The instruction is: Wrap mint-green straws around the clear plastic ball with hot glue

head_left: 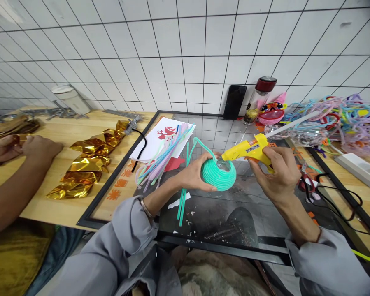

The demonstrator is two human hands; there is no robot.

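My left hand (198, 172) is closed around the side of a round green bowl (219, 177) wound from pipe cleaners. A loose green pipe cleaner (200, 142) rises from its rim and bends over to the left. In my right hand (279, 170) is a yellow hot glue gun (248, 149), with a long white glue stick (292, 124) out of its back. The gun's nozzle points left, close to the bowl's rim; whether it touches cannot be made out. Straight green pipe cleaners (181, 207) lie left of the bowl, partly behind my left wrist.
Pastel pipe cleaners (164, 158) lie on white paper (160, 135). Behind stand a phone (234, 102) and a glass bottle (260, 100). Tangled pipe cleaners (336, 119) and a power strip (360, 170) are at right. At left, another person's hands (39, 148) work near gold foil (86, 164).
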